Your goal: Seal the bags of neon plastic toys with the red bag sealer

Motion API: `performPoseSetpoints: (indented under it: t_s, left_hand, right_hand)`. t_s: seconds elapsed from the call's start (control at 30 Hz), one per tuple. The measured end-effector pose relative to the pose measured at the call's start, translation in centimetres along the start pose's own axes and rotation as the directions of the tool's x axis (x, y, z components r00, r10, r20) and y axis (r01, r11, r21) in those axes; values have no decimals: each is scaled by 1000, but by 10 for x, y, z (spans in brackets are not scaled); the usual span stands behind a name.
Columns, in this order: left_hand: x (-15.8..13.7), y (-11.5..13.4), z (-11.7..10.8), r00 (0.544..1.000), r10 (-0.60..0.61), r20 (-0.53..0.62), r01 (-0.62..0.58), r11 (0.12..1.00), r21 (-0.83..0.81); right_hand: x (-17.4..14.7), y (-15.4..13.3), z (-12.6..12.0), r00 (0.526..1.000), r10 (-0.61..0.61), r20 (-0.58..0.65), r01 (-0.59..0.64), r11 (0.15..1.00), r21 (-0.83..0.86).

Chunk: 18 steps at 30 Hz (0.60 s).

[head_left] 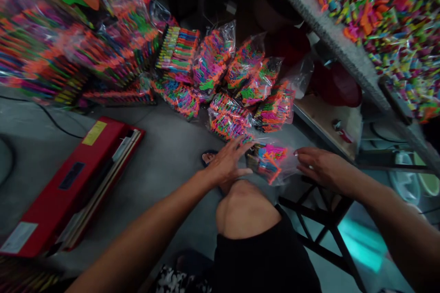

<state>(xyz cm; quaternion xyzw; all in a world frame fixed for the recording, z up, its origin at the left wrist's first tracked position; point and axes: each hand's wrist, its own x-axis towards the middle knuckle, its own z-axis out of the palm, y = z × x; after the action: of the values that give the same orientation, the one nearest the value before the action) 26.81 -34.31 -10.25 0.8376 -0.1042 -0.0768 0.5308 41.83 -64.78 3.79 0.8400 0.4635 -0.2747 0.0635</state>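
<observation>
A clear plastic bag with bright pink, orange and blue plastic pieces inside lies between my two hands, just beyond my knee. My right hand has its fingertips closed at the loose, see-through right end of this bag. Beside the bag's left end is my left hand, its fingers spread and the thumb apart, with nothing visible in it. Past my left hand, a filled bag of small colourful pieces rests on the floor. What exactly the pieces are is too small and blurred to tell.
Several more filled bags crowd the floor ahead, with a larger pile at left. A red box file lies at left. At upper right a stone-edged table bears loose colourful pieces. A dark metal stool stands at right.
</observation>
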Motion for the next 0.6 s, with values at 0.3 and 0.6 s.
performPoseSetpoints:
  t_s: [0.3,0.6]
  left_hand:
    - [-13,37,-135,978,188,94,-207,940,273]
    - [-132,47,-136,962,242,-125,-141,835,532]
  right_hand:
    - [52,-103,-84,911,-343,-231,384,908,167]
    - [97,-165,-111,644,-686,-338,721,692,-30]
